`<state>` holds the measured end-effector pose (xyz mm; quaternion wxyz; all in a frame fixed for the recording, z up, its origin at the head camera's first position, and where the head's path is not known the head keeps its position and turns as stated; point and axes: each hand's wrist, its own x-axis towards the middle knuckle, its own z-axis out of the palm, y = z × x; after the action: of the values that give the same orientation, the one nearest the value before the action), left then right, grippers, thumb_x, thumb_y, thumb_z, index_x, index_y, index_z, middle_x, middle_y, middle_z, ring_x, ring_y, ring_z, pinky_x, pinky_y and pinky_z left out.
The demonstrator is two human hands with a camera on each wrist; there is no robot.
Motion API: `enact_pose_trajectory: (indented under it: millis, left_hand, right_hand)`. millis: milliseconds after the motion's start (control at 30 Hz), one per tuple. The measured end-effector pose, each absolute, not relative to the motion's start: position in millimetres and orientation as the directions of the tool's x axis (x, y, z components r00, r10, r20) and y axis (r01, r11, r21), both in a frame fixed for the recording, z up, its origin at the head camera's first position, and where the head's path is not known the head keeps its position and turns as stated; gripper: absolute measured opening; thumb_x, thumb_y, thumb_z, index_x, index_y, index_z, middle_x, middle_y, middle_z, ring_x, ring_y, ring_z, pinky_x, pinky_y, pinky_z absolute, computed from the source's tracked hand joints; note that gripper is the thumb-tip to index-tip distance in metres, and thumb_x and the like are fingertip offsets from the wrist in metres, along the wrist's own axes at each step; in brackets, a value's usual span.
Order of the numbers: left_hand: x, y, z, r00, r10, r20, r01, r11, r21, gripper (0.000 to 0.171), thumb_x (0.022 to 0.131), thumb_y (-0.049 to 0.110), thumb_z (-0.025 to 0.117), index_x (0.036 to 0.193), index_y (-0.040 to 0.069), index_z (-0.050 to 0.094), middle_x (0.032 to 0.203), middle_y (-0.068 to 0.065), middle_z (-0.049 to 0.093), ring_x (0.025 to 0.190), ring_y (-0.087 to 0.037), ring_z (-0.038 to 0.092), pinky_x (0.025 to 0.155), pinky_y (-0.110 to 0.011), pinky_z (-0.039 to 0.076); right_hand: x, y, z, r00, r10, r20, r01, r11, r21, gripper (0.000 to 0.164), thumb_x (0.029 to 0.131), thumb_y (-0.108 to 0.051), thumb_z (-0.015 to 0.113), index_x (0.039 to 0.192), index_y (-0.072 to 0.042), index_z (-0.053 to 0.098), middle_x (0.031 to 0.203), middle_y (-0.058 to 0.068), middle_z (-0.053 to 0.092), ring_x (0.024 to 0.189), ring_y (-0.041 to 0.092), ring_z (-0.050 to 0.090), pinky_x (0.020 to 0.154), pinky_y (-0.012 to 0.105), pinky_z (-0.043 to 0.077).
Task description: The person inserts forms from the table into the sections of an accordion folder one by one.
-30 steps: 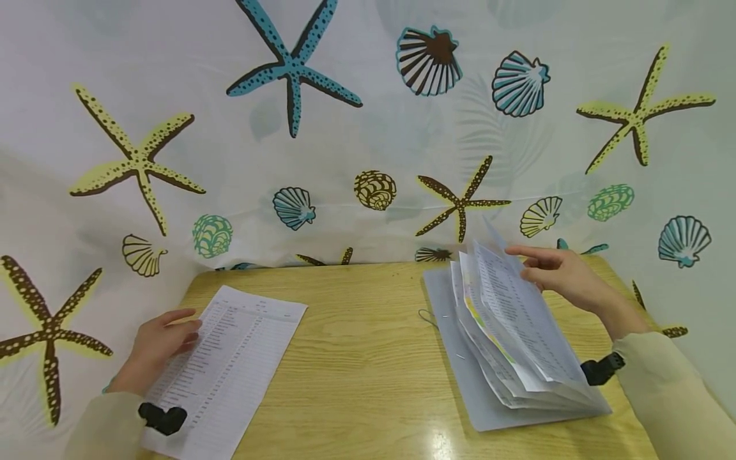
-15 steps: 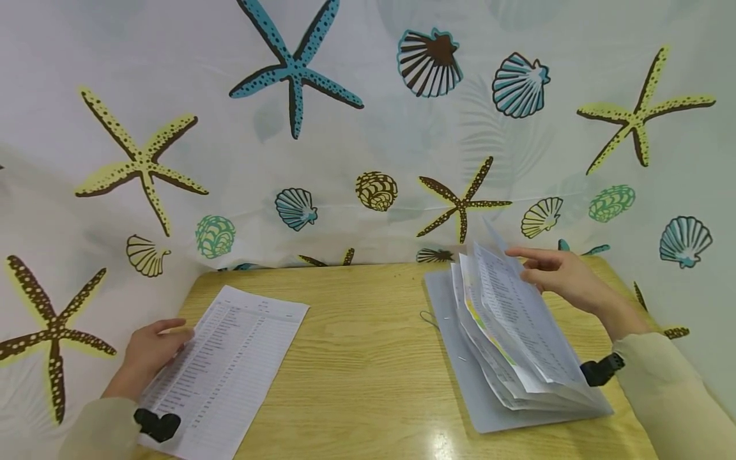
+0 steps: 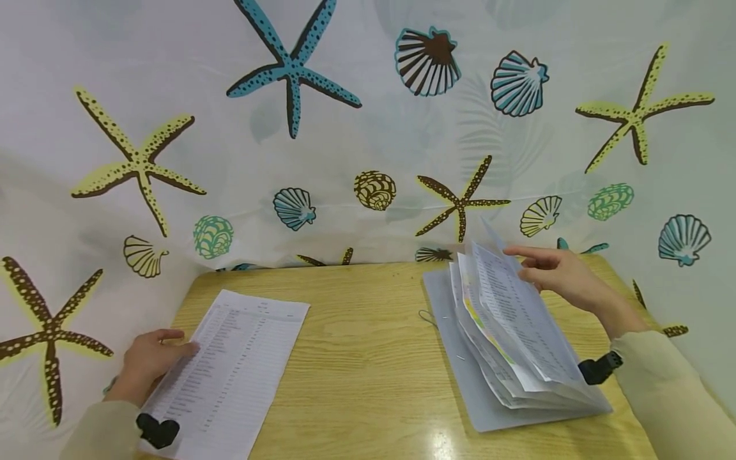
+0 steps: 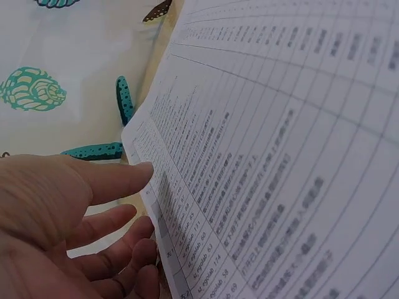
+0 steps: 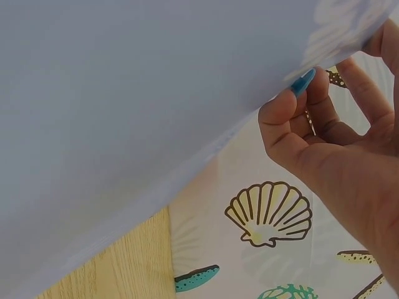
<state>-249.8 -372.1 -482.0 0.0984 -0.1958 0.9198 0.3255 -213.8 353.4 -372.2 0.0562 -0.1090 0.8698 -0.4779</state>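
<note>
A printed sheet (image 3: 247,358) with rows of text lies at the left of the table. My left hand (image 3: 151,361) is at its left edge; in the left wrist view, the thumb overlaps the edge of the paper and the fingertips sit along or just under it. On the right lies a grey file folder (image 3: 460,377), fanned open with several printed pages (image 3: 506,300) standing up. My right hand (image 3: 566,278) pinches the edge of its raised bluish cover (image 5: 124,112), near the top. In the right wrist view this cover hides the pages.
The wooden table (image 3: 356,358) shows between the sheet and the folder. A thin loop of cord (image 3: 427,316) sticks out at the folder's left edge. Behind the table hangs a cloth (image 3: 345,128) printed with starfish and shells.
My left hand has drawn back from over the sheet and lowered its thumb onto the left edge. The sheet has shifted slightly to the right. The right hand and folder have stayed still.
</note>
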Motion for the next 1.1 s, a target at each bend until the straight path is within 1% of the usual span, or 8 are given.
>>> enact_pose_trajectory:
  millis: [33,233,367,600,700,867,1000,1100]
  left_hand:
    - [-249,-371,-483,-0.907,-0.288,-0.308,-0.416,0.727,0.545,0.07,0.093,0.03,0.078,0.143,-0.011,0.051,0.146,-0.041,0.045,0.119,-0.05,0.052,0.092,-0.055,0.052]
    - [-245,-362,-484,-0.925,-0.256,-0.282,-0.37,0.778,0.507,0.057,0.091,0.023,0.079,0.127,-0.016,0.059,0.122,-0.038,0.06,0.1,-0.043,0.058,0.076,-0.043,0.052]
    - [-245,-360,-483,-0.927,-0.236,-0.292,-0.36,0.782,0.509,0.053,0.092,0.022,0.079,0.124,-0.016,0.062,0.118,-0.035,0.064,0.098,-0.04,0.06,0.074,-0.04,0.052]
    - [-247,-357,-480,-0.967,-0.091,-0.239,-0.213,0.804,0.555,0.043,0.096,0.023,0.074,0.118,-0.014,0.067,0.098,-0.022,0.072,0.085,-0.027,0.065,0.066,-0.029,0.049]
    - [-246,-355,-479,-0.964,-0.067,-0.258,-0.213,0.774,0.597,0.046,0.096,0.023,0.073,0.122,-0.015,0.065,0.098,-0.02,0.074,0.081,-0.022,0.066,0.065,-0.028,0.051]
    - [-245,-347,-476,-0.932,-0.038,-0.36,-0.295,0.656,0.695,0.055,0.101,0.022,0.07,0.139,-0.014,0.054,0.102,-0.014,0.076,0.08,-0.016,0.069,0.066,-0.031,0.06]
    - [-243,-339,-473,-0.908,0.04,-0.418,-0.316,0.588,0.744,0.061,0.104,0.022,0.065,0.151,-0.011,0.044,0.103,-0.005,0.076,0.082,-0.016,0.071,0.064,-0.028,0.06]
    - [-240,-331,-470,-0.897,0.116,-0.427,-0.307,0.532,0.789,0.063,0.106,0.021,0.064,0.154,-0.012,0.039,0.105,-0.003,0.077,0.085,-0.015,0.073,0.065,-0.026,0.06]
  right_hand:
    - [-214,353,-372,-0.969,-0.245,0.008,-0.138,0.518,-0.844,0.051,0.106,-0.022,0.066,0.155,-0.012,0.054,0.096,0.001,0.061,0.074,0.015,0.058,0.074,0.028,0.057]
    - [-213,353,-373,-0.968,-0.25,0.009,-0.138,0.502,-0.854,0.052,0.106,-0.021,0.065,0.155,-0.011,0.053,0.098,0.004,0.061,0.075,0.015,0.058,0.073,0.028,0.056]
    - [-212,353,-373,-0.969,-0.246,0.005,-0.13,0.493,-0.86,0.052,0.106,-0.02,0.065,0.155,-0.01,0.053,0.1,0.005,0.061,0.075,0.015,0.059,0.073,0.028,0.056]
    - [-213,352,-375,-0.967,-0.255,0.015,-0.143,0.489,-0.861,0.051,0.106,-0.02,0.065,0.154,-0.01,0.054,0.099,0.005,0.062,0.075,0.012,0.059,0.074,0.029,0.057]
    - [-213,352,-375,-0.967,-0.253,0.018,-0.144,0.491,-0.859,0.05,0.106,-0.02,0.065,0.154,-0.011,0.055,0.096,0.005,0.062,0.074,0.012,0.058,0.073,0.029,0.057]
    - [-214,353,-374,-0.968,-0.252,0.02,-0.147,0.496,-0.856,0.049,0.106,-0.021,0.065,0.153,-0.012,0.055,0.092,-0.001,0.061,0.073,0.013,0.058,0.072,0.029,0.057]
    - [-213,354,-374,-0.967,-0.256,0.019,-0.148,0.497,-0.855,0.05,0.106,-0.021,0.064,0.154,-0.012,0.054,0.093,-0.002,0.062,0.073,0.013,0.058,0.071,0.029,0.057]
    - [-213,354,-374,-0.966,-0.256,0.021,-0.152,0.503,-0.851,0.05,0.106,-0.021,0.064,0.154,-0.011,0.054,0.093,-0.002,0.062,0.073,0.015,0.058,0.072,0.029,0.056]
